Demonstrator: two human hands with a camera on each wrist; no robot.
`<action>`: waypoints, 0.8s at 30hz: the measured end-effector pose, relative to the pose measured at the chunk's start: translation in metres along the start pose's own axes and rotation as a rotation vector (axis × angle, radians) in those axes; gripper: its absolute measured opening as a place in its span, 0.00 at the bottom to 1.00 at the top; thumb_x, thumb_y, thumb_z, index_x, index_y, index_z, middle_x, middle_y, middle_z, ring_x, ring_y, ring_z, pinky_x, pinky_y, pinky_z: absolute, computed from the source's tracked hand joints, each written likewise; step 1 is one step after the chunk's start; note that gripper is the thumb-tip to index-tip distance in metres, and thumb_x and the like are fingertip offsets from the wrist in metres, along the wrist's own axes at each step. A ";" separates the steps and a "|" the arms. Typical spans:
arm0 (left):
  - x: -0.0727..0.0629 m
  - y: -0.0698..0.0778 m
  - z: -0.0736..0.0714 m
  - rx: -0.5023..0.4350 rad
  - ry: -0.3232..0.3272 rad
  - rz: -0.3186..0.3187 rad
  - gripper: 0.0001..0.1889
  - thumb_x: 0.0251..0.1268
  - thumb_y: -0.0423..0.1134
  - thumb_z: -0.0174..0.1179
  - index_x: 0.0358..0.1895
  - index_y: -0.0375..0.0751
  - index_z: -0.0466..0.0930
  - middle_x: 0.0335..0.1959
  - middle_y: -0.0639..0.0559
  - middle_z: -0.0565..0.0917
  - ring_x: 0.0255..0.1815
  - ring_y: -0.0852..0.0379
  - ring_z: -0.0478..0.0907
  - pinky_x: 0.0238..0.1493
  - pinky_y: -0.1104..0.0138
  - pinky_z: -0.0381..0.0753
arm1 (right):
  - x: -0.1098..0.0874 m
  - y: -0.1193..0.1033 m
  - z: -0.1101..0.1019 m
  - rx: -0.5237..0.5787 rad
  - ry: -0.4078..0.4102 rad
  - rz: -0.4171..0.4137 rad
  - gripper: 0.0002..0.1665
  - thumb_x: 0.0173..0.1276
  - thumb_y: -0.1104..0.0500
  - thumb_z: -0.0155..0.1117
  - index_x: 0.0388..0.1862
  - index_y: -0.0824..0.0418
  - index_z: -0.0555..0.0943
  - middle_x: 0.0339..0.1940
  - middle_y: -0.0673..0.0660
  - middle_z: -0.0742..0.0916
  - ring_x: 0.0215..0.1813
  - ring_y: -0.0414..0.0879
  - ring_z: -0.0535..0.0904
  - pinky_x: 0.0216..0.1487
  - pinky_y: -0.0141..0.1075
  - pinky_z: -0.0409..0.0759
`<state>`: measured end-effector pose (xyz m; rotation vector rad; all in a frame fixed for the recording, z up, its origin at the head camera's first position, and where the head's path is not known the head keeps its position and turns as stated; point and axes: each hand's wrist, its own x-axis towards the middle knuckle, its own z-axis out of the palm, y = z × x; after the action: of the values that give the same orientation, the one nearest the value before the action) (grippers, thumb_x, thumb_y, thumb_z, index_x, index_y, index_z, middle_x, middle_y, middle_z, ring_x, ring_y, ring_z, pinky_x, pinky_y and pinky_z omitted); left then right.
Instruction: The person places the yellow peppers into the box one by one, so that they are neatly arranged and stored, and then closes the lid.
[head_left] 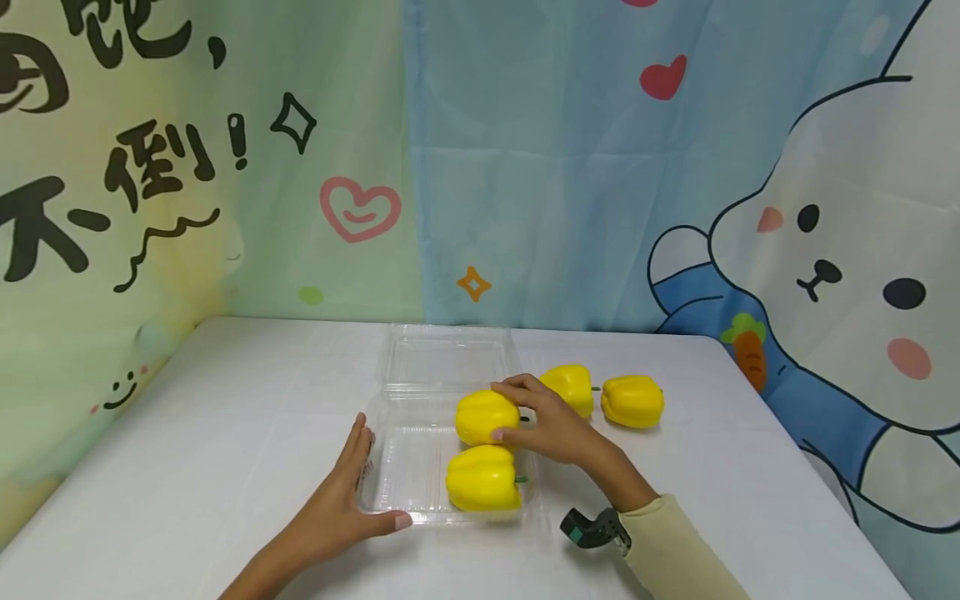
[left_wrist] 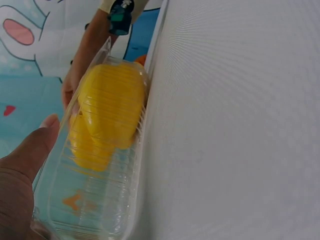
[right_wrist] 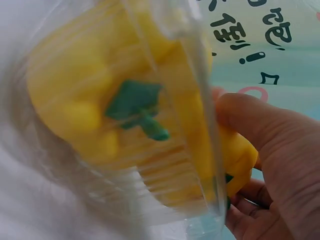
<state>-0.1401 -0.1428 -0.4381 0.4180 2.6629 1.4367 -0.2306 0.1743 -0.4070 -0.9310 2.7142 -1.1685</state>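
Note:
A clear plastic clamshell box [head_left: 408, 471] lies unfolded on the table, its lid [head_left: 450, 354] to the back. My left hand [head_left: 337, 504] rests against the box's left front corner, fingers straight along the side and thumb at the front edge. With my right hand [head_left: 558, 429] I grip a yellow bell pepper [head_left: 480, 417] between thumb and fingers, at the right side of the box. Another yellow bell pepper [head_left: 482, 482] lies inside at the front right, its green stem pointing right. The right wrist view shows this pepper [right_wrist: 75, 95] through the clear wall, the held one behind it.
Two more yellow bell peppers [head_left: 633, 402] [head_left: 567, 387] sit on the white table [head_left: 225, 433] right of the box, one partly behind my right hand. A printed cloth backdrop [head_left: 540, 167] hangs at the back. A dark wrist device [head_left: 592, 529] is worn at the right sleeve.

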 end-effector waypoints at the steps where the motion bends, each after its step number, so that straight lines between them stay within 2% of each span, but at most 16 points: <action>1: 0.000 0.000 0.000 0.001 -0.001 0.000 0.68 0.41 0.55 0.78 0.77 0.30 0.38 0.79 0.50 0.31 0.77 0.48 0.41 0.71 0.49 0.46 | 0.000 0.000 0.001 0.014 0.005 0.005 0.41 0.62 0.47 0.71 0.71 0.61 0.69 0.63 0.56 0.74 0.62 0.52 0.72 0.63 0.50 0.71; 4: -0.001 0.001 -0.001 0.004 -0.005 0.005 0.67 0.42 0.56 0.77 0.76 0.30 0.38 0.79 0.48 0.31 0.77 0.46 0.41 0.71 0.48 0.46 | 0.001 -0.003 0.003 0.050 0.013 0.008 0.40 0.61 0.48 0.72 0.68 0.62 0.70 0.62 0.56 0.76 0.62 0.52 0.73 0.63 0.49 0.71; 16: 0.000 0.000 -0.001 -0.002 0.000 0.002 0.68 0.41 0.56 0.77 0.77 0.31 0.37 0.79 0.50 0.31 0.77 0.48 0.40 0.71 0.49 0.45 | 0.002 0.001 0.006 -0.031 0.037 -0.006 0.39 0.61 0.46 0.71 0.66 0.63 0.75 0.60 0.56 0.75 0.61 0.52 0.72 0.62 0.50 0.72; 24: -0.001 0.000 0.000 0.002 0.002 -0.003 0.68 0.41 0.58 0.77 0.77 0.31 0.38 0.79 0.50 0.31 0.77 0.48 0.40 0.71 0.48 0.45 | 0.002 0.001 0.005 -0.013 0.028 -0.005 0.38 0.60 0.46 0.72 0.66 0.61 0.75 0.60 0.54 0.76 0.61 0.51 0.73 0.62 0.50 0.72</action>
<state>-0.1396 -0.1430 -0.4380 0.4129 2.6663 1.4344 -0.2309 0.1704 -0.4110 -0.9305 2.7461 -1.1742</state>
